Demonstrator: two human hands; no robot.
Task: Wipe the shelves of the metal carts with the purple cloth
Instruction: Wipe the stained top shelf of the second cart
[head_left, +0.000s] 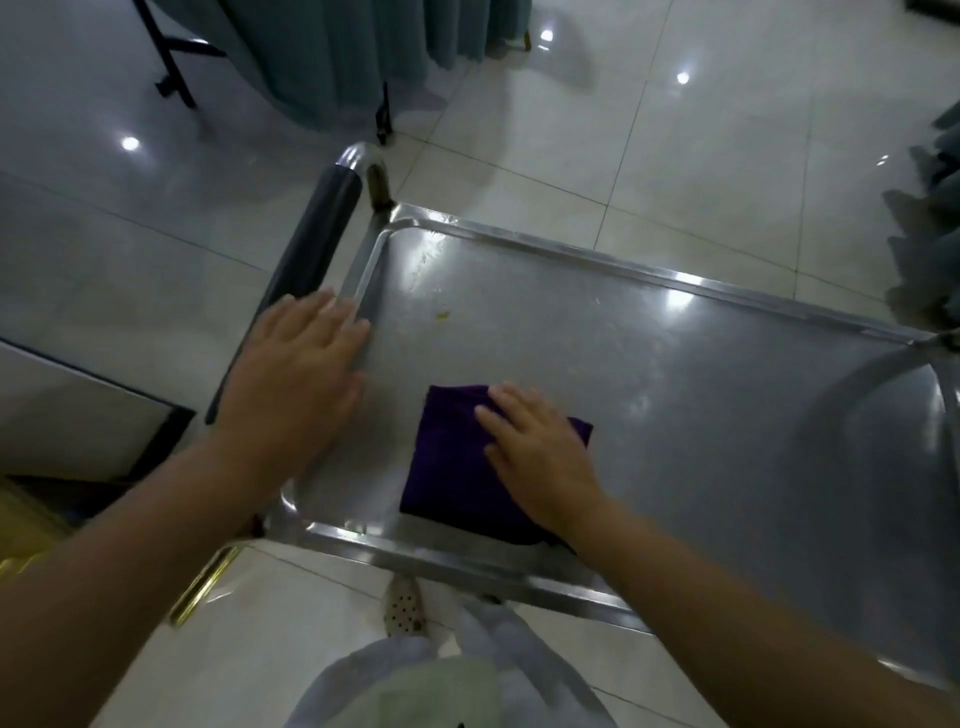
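Head view: folded purple cloth (457, 467) under flat right hand (540, 457) fingers; left hand (296, 374) fingers released

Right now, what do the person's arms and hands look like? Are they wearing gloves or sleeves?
No gloves and no sleeves in view. Both forearms are bare up to the picture's edge. The left hand and the right hand are bare too, with no rings, watch or bracelets showing. The fingernails look short and plain.

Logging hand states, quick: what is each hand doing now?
Left hand: open, fingers flat at the cart shelf edge.
Right hand: open, pressing flat on the purple cloth.
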